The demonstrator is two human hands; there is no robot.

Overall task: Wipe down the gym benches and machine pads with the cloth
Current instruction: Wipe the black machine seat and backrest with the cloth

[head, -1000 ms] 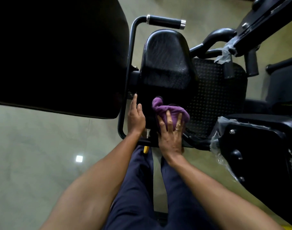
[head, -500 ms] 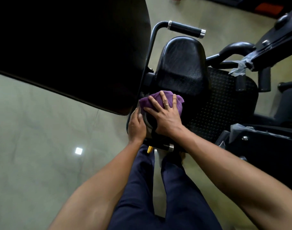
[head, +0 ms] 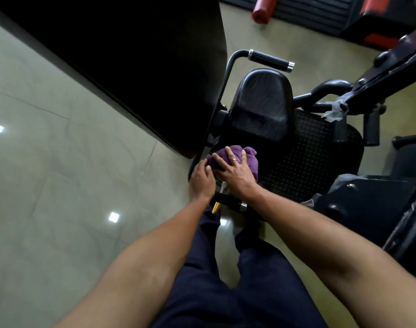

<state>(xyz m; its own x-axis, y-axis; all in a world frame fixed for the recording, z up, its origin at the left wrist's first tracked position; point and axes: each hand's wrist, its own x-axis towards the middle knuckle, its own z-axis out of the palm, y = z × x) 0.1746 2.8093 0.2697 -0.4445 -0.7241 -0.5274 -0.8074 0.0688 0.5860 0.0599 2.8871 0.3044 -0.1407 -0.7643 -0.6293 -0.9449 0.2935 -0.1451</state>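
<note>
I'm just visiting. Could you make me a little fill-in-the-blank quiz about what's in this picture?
The cloth under the right hand is ____ in colour.
One finger of that hand wears a ____.
The small pin below the left hand is ____.
The roller pad at the top edge is ____.
Missing words: purple; ring; yellow; red.
</note>
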